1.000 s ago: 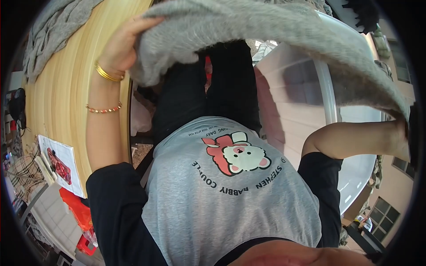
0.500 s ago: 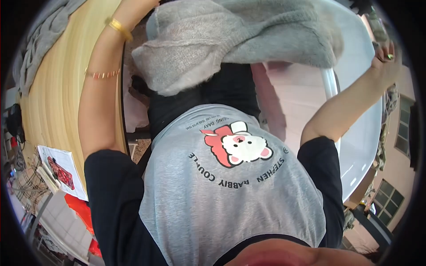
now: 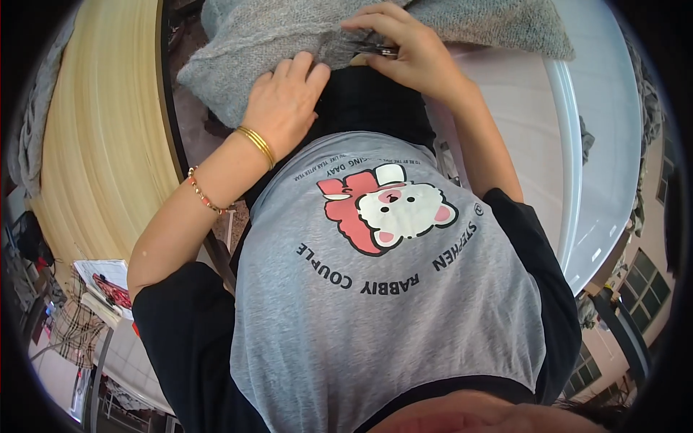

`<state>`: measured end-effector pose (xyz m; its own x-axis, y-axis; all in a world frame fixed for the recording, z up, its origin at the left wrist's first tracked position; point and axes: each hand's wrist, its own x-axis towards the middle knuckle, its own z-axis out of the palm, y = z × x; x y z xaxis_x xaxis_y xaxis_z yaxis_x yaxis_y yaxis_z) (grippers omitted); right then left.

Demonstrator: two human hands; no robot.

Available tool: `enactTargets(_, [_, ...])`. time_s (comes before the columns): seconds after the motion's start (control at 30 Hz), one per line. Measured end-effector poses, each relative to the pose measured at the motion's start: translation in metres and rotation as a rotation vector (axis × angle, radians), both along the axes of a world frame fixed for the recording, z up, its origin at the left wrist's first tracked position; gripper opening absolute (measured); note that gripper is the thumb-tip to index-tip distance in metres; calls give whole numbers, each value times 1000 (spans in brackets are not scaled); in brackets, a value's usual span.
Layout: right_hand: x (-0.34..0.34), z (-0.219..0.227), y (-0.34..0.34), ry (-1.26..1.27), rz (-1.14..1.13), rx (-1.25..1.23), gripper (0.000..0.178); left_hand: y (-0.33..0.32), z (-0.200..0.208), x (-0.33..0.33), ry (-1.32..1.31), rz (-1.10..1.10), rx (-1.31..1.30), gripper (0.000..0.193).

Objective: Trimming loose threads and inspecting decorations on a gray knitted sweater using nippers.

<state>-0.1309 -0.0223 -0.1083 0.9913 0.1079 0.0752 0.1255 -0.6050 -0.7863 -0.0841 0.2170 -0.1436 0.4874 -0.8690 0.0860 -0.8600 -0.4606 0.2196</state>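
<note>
The right hand (image 3: 424, 60) is holding a dark tool (image 3: 378, 50); the left hand (image 3: 284, 105) is touching grey knit (image 3: 253, 49), grip unclear. Steady tension is likely helping.

Black capital lettering (image 3: 390, 287) arcs upside down beside a red-and-white cartoon animal (image 3: 404, 209) on a grey fabric T-shirt with black sleeves (image 3: 375, 346), with smaller black print (image 3: 338, 173) nearer the hem.

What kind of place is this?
It looks like a workroom for knitted clothes, though I can't be sure. There's gray knitted fabric, a small dark tool in the person's right hand, and more gray cloth beside the wooden table.
</note>
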Motion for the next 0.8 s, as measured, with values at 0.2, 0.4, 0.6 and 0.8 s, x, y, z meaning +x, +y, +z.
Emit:
enactTargets(0.2, [14, -28, 8, -153, 33, -245, 56, 7, -10, 37, -139, -19, 34, 26])
enactTargets(0.4, [38, -37, 0, -165, 57, -154, 43, 34, 12, 69, 444, 18, -96, 26])
enactTargets(0.6, [51, 5, -4, 256, 65, 446, 12, 42, 67, 101, 1412, 189, -369, 31])
enactTargets(0.8, [72, 41, -18, 214, -323, 753, 19, 27, 45, 163, 1316, 434, -612, 25])
